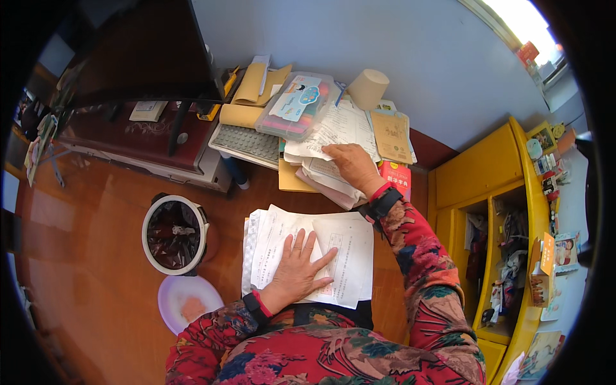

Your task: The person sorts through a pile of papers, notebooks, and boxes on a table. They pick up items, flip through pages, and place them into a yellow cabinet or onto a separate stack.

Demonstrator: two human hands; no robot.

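A stack of printed papers (353, 269) rests on my lap. My left hand (296, 269) lies flat on it, palm down with the fingers apart. At the small table ahead, my right hand (351, 166) reaches over a second pile of printed sheets (353, 122). Its bent fingertips touch the near edge of the top sheets. Whether they pinch a sheet is hidden under the hand. A clear plastic case of coloured pens (296, 106) sits on the left part of that pile.
Right of the pile are a brown booklet (391, 137), a red book (395, 177) and a paper roll (368, 89). A lined bin (174, 235) and a lilac basin (187, 303) stand on the floor at left. A yellow cabinet (474, 163) is at right, a dark screen (144, 48) upper left.
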